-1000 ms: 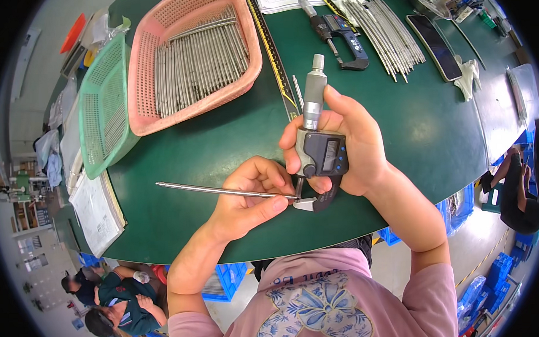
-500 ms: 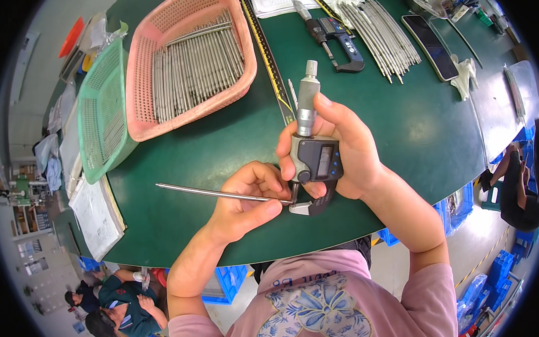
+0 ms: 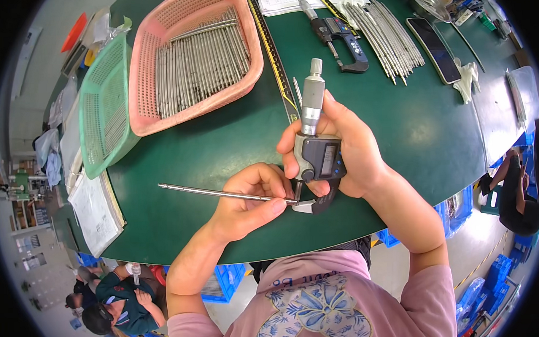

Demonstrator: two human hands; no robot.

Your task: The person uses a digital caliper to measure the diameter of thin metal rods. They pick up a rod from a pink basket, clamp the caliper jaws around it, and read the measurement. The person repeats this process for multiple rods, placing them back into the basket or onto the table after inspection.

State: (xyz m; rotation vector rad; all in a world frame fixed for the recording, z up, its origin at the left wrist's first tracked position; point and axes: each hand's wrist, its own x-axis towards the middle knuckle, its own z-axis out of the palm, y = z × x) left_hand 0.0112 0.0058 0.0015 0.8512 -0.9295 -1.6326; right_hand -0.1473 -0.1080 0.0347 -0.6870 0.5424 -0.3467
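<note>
My left hand (image 3: 250, 199) pinches a thin metal rod (image 3: 208, 193) close to its right end, the rest of it pointing out to the left. That right end sits at the jaws of a digital micrometer (image 3: 318, 158); whether the jaws press on it is too small to tell. Fingers of my right hand (image 3: 352, 148) wrap around the micrometer's grey and black body, its thimble pointing away from me and its small display facing up. Both hands are above the green table (image 3: 182, 231), near its front edge.
A pink basket (image 3: 138, 108) of metal rods stands at the far left beside a green basket (image 3: 91, 157). Far off lie a second micrometer (image 3: 351, 50), a row of rods (image 3: 390, 42), a phone (image 3: 434, 50) and a long ruler (image 3: 271, 55). Papers (image 3: 96, 216) lie left. Other people are beyond the table.
The hands, rod and micrometer keep nearly the same pose. The view has shifted slightly, and a person at the lower left has moved a little.
</note>
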